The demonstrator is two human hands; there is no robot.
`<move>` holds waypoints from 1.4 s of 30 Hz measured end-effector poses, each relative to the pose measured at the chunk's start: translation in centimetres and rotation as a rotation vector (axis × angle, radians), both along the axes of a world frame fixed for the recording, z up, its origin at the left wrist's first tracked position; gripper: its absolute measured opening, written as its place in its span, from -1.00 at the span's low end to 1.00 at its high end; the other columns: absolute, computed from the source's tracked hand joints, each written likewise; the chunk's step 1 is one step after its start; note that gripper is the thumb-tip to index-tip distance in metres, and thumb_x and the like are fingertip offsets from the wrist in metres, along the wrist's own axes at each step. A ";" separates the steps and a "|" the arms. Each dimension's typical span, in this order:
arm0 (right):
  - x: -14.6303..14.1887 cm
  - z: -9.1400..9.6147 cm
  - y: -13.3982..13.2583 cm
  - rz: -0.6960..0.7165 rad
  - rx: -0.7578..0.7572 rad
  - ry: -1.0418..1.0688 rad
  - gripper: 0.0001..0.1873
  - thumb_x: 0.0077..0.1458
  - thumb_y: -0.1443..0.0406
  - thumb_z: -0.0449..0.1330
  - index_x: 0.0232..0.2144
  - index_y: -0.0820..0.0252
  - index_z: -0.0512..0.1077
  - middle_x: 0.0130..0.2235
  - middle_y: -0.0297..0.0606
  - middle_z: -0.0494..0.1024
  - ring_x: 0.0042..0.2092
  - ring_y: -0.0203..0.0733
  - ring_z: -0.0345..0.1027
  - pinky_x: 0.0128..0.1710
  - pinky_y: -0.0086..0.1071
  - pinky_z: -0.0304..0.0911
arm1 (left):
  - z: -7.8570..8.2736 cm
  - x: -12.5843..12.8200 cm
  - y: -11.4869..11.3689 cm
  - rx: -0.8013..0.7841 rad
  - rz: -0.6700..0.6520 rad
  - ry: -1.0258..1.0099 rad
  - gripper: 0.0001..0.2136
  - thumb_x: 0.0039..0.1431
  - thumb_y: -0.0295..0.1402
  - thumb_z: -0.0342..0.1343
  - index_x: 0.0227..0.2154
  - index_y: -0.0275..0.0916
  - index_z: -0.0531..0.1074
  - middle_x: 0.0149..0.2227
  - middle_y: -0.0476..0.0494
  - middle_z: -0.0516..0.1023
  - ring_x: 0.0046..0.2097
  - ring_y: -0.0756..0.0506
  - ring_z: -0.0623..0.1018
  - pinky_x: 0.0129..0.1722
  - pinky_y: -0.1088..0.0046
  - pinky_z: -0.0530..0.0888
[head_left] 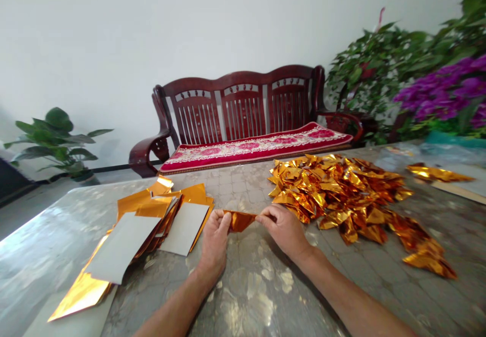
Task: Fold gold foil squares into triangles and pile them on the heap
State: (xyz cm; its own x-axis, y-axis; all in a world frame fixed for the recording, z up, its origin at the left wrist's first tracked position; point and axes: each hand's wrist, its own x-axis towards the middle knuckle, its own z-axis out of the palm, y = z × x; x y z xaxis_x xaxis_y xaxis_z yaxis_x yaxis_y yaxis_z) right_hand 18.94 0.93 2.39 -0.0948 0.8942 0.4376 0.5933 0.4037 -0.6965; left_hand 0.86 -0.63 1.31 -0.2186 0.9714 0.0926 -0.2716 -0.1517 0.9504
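Between my two hands, above the table, a folded piece of gold foil paper (242, 221) is held stretched sideways. My left hand (216, 230) grips its left end, thumb on top. My right hand (281, 226) pinches the pointed right end between thumb and fingers. Left of my hands lies a loose stack of flat gold foil sheets (150, 207), some turned with their pale grey backs up. On the right spreads a large heap of folded gold foil pieces (334, 185), its near edge close to my right hand.
The patterned table (250, 296) stretches across the foreground. Plastic bags (398, 154) and a single folded foil piece (436, 173) lie at the far right. Behind the table stand a dark wooden bench (243, 109) with a red cushion, potted plants (61, 139) and purple flowers (444, 91).
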 end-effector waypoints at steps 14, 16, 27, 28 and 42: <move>-0.5 -0.4 0.1 0.162 -0.438 0.693 -0.61 0.09 -0.02 0.14 -0.46 0.18 0.42 -0.45 -0.31 0.48 -0.43 -0.23 0.35 -0.47 -0.40 0.27 | -0.1 -0.4 0.2 -0.043 0.109 0.058 -0.69 -0.01 -0.10 0.25 -0.49 -0.23 0.34 -0.57 0.11 0.36 -0.53 0.08 0.31 -0.51 0.59 0.26; -0.5 -0.5 0.2 0.177 -0.426 0.765 -0.65 0.04 0.01 0.21 -0.38 0.19 0.45 -0.41 -0.30 0.52 -0.40 -0.25 0.38 -0.42 -0.40 0.30 | 0.2 -0.3 0.2 -0.086 0.089 -0.012 -0.64 -0.08 -0.07 0.29 -0.49 -0.25 0.34 -0.57 0.11 0.36 -0.54 0.10 0.30 -0.53 0.61 0.26; -0.8 -0.4 0.4 0.280 -0.381 0.695 -0.69 -0.10 0.23 0.31 -0.24 0.21 0.58 -0.49 -0.38 0.53 -0.42 -0.30 0.34 -0.34 -0.39 0.28 | 0.6 0.2 -0.1 -0.197 0.026 -0.127 -0.54 -0.24 -0.03 0.37 -0.44 -0.27 0.36 -0.49 0.09 0.42 -0.52 0.12 0.36 -0.57 0.65 0.32; -0.8 -0.3 0.3 0.278 -0.384 0.696 -0.70 -0.10 0.23 0.32 -0.25 0.21 0.59 -0.49 -0.38 0.53 -0.43 -0.31 0.33 -0.34 -0.39 0.28 | 0.5 0.2 -0.1 -0.186 0.023 -0.114 -0.55 -0.22 -0.03 0.37 -0.45 -0.27 0.36 -0.49 0.08 0.42 -0.52 0.11 0.37 -0.57 0.65 0.32; 0.1 -0.5 0.7 0.147 -0.184 0.485 -0.88 -0.10 0.26 0.25 -0.47 0.20 0.49 -0.54 -0.37 0.47 -0.49 -0.30 0.28 -0.48 -0.44 0.20 | -0.6 -0.5 0.4 0.001 -0.031 0.190 -0.74 -0.04 -0.23 0.30 -0.41 -0.23 0.35 -0.57 0.12 0.37 -0.57 0.09 0.33 -0.59 0.62 0.23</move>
State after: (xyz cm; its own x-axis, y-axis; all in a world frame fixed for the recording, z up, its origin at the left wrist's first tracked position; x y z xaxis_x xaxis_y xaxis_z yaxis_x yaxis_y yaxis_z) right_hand 19.01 1.58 1.91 -0.0510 0.9526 0.2999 0.1326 0.3041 -0.9434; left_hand 0.39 -0.26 0.67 -0.1665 0.9774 0.1306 -0.0915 -0.1472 0.9849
